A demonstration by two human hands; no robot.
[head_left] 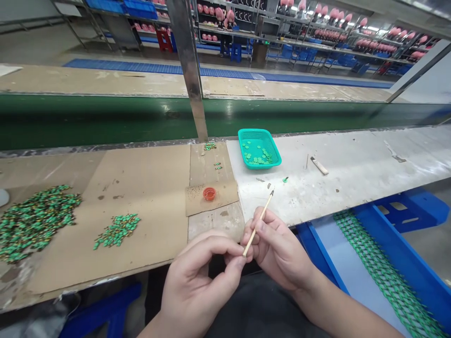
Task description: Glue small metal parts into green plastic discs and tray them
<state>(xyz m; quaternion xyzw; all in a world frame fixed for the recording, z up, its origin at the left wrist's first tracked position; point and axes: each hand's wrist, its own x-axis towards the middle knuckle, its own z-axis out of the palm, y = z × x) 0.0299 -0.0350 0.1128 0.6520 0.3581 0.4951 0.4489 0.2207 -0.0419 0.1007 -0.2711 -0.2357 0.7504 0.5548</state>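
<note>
A thin wooden paintbrush (259,220) with a dark tip slants up and away over the table's front edge. My right hand (278,244) is closed around its shaft, between thumb and fingers. My left hand (204,277) pinches at the brush's blunt lower end with thumb and index finger; whether a small piece is also between these fingertips is hidden. Just beyond the hands, a small orange-red cup (209,194) sits on a piece of cardboard (229,191). A green disc with a small stem (285,180) lies to the right of the brush tip.
A turquoise basket (278,158) holds green discs. On the left cardboard lie a large pile (38,220) and a smaller pile (118,230) of green-and-gold pieces. A flat-handled brush (319,165) lies at right. Below it, a blue crate (405,253) contains rows of green pieces. A metal post (188,61) rises behind.
</note>
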